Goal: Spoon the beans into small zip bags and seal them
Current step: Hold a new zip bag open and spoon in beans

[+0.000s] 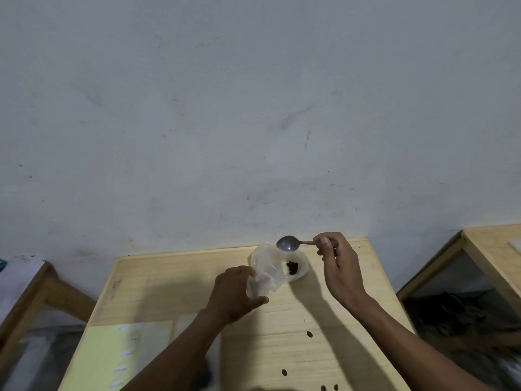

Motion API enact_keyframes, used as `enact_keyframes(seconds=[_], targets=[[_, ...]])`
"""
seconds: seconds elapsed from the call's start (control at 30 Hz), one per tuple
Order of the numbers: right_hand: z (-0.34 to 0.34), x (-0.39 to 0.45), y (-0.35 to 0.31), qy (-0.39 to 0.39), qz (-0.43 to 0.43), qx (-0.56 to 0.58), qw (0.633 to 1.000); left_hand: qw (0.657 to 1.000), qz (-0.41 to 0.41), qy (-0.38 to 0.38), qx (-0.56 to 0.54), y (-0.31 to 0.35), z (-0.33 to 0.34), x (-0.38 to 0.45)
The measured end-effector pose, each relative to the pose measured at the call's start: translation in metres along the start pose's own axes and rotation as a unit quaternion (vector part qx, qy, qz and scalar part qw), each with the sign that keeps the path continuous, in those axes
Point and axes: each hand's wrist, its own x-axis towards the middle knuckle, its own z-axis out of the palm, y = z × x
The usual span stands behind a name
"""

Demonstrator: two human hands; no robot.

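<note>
Near edge of counter (324, 320) cut off by the bottom of the frame, yellow sheet (124, 354) with print too blurred to read, spoon (287, 243) handle hidden in right hand (338, 266), zip bag (266, 270) lower corner behind left hand (234, 292), both forearms cropped, dark clutter at far right blurred.
</note>
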Motion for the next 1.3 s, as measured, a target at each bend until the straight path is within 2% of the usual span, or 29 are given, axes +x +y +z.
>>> enact_keyframes(seconds=[0.1,0.27,0.47,0.53,0.63,0.77,0.83,0.9,1.03,1.2,1.3], targets=[[0.002,-0.001,0.025,0.008,0.027,-0.024,0.999,0.999,0.028,-0.026,0.013,-0.002,0.000,0.001],[0.013,-0.017,0.060,-0.035,0.034,-0.086,0.995,0.994,0.088,-0.054,0.030,0.005,0.000,0.010],[0.011,-0.046,0.078,-0.081,0.020,-0.089,0.993,0.982,0.119,-0.130,0.072,0.018,-0.005,0.017],[0.008,-0.053,0.084,-0.071,0.032,-0.087,0.993,0.979,0.113,-0.146,0.085,0.017,-0.003,0.017],[0.008,-0.061,0.091,-0.042,0.057,-0.083,0.994,0.982,0.093,-0.159,0.047,0.015,0.000,0.013],[0.022,-0.066,0.091,0.036,0.133,-0.051,0.989,0.978,0.151,-0.126,0.066,0.018,0.004,0.003],[0.030,-0.065,0.089,0.102,0.211,-0.004,0.972,0.971,0.192,-0.105,0.091,0.023,0.005,-0.002],[0.035,-0.059,0.088,0.130,0.279,0.031,0.951,0.966,0.214,-0.096,0.105,0.028,0.005,-0.006],[0.042,-0.046,0.082,0.101,0.353,0.143,0.919,0.965,0.224,-0.091,0.104,0.029,0.005,-0.008],[0.038,-0.039,0.072,0.105,0.427,0.309,0.843,0.963,0.227,-0.095,0.114,0.027,0.005,-0.006],[0.034,-0.038,0.070,0.101,0.425,0.324,0.839,0.960,0.225,-0.086,0.144,0.025,0.005,-0.006]])
